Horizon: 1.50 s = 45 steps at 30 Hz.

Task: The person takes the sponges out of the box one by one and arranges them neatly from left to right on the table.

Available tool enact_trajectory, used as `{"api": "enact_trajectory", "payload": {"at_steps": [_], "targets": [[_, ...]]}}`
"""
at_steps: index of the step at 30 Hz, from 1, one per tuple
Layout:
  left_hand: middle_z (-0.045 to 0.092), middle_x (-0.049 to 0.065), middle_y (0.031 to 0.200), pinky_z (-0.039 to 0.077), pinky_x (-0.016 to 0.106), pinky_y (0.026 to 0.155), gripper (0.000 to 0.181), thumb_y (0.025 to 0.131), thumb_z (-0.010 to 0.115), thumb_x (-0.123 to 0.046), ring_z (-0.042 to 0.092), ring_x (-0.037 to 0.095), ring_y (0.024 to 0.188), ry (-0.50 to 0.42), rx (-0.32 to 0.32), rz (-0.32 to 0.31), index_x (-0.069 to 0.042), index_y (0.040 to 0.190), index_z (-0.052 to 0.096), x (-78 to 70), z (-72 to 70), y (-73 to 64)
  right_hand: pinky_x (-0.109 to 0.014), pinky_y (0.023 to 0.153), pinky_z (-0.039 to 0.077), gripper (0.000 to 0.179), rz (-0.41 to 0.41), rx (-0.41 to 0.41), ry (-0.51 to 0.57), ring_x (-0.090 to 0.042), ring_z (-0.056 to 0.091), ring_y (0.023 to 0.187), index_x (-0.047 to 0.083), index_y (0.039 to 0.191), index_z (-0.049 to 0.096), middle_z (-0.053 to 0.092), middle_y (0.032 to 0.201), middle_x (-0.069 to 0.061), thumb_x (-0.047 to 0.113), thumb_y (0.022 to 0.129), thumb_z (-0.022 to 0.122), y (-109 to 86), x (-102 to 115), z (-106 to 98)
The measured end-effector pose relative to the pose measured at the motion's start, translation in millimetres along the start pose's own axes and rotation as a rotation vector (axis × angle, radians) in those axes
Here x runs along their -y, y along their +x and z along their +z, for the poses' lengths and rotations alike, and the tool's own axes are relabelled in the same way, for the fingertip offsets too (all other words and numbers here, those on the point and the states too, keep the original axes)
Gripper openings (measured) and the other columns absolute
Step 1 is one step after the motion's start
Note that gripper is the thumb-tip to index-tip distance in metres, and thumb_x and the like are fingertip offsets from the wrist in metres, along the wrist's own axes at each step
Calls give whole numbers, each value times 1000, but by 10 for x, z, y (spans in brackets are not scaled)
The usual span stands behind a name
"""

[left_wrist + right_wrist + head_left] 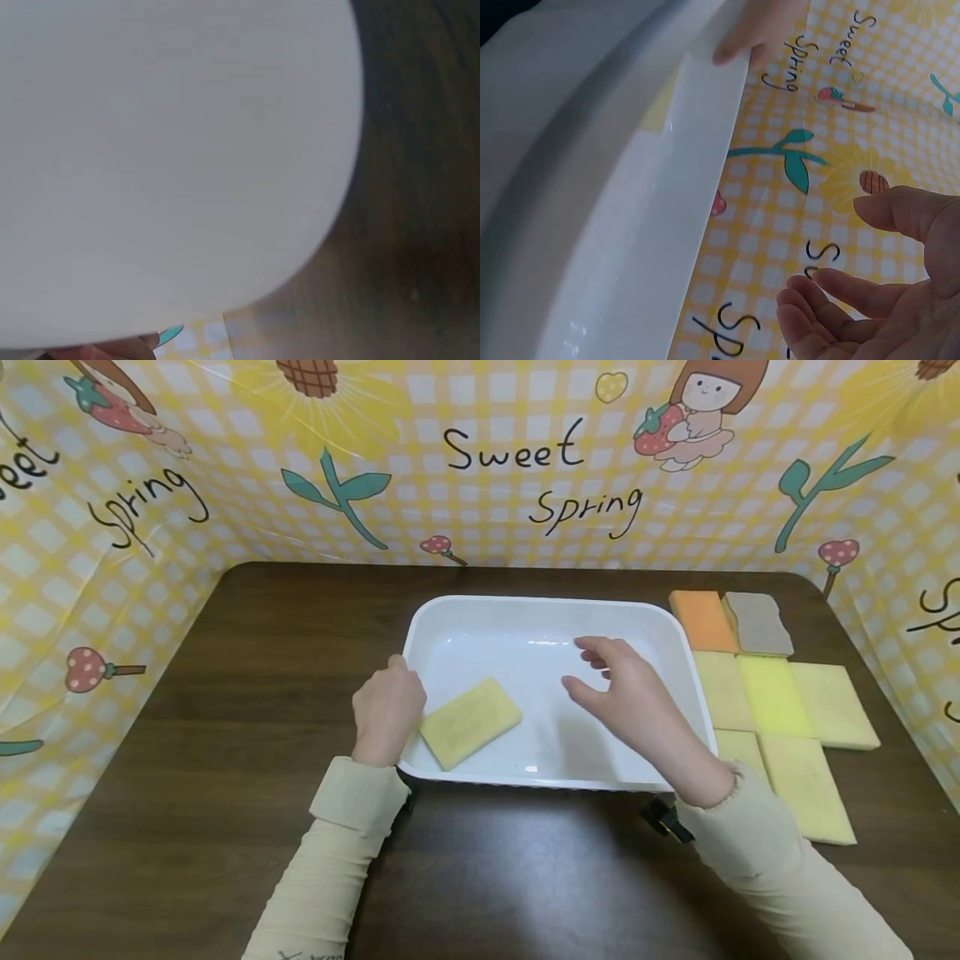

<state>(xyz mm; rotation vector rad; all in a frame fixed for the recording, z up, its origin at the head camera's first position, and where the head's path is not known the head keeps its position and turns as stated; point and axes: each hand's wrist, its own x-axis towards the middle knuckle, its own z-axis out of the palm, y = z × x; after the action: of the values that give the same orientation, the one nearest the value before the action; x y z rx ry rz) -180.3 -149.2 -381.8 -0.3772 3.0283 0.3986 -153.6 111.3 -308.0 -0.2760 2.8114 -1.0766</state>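
A white tray (517,647) with rounded corners lies on the table, and my left hand (388,710) grips its left rim. In the left wrist view the tray's wall (180,165) fills most of the picture, with a bit of that hand (112,350) below. Inside the tray, near the left end, one pale yellow sponge (471,723) lies flat at a slant. My right hand (637,702) hovers over the tray's right half, thumb and fingers apart and holding nothing. Its relaxed fingers (840,281) also show in the right wrist view.
Right of the tray several flat sponges lie side by side: an orange one (703,621), a grey one (759,623), a bright yellow one (776,695) and pale yellow ones (836,704). A patterned yellow cloth (495,518) walls the dark wooden table (247,710) at back and sides.
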Motion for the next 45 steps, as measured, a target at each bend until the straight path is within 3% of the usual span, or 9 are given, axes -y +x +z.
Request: {"api": "enact_trajectory", "payload": {"at_steps": [12, 27, 45], "targets": [[59, 18, 70, 41, 33, 44, 31, 100, 36, -20, 53, 23, 52, 3, 1, 0, 6, 105, 52, -12, -9, -5, -45, 101, 43, 51, -111, 131, -82, -32, 53, 121, 1, 134, 50, 54, 133, -17, 20, 89, 65, 100, 120, 327], [58, 17, 71, 40, 31, 45, 33, 100, 35, -20, 52, 23, 53, -8, 32, -20, 7, 110, 51, -14, -18, -4, -42, 103, 42, 52, -108, 217, -140, -30, 50, 124, 5, 135, 50, 53, 133, -15, 24, 89, 65, 190, 242, 549], [59, 18, 70, 41, 33, 44, 32, 100, 35, -19, 52, 22, 52, -5, 17, -11, 7, 108, 52, -13, -22, 1, -39, 93, 46, 52, -137, 276, -275, -30, 53, 112, 5, 134, 51, 54, 129, -16, 20, 87, 64, 339, 354, 758]]}}
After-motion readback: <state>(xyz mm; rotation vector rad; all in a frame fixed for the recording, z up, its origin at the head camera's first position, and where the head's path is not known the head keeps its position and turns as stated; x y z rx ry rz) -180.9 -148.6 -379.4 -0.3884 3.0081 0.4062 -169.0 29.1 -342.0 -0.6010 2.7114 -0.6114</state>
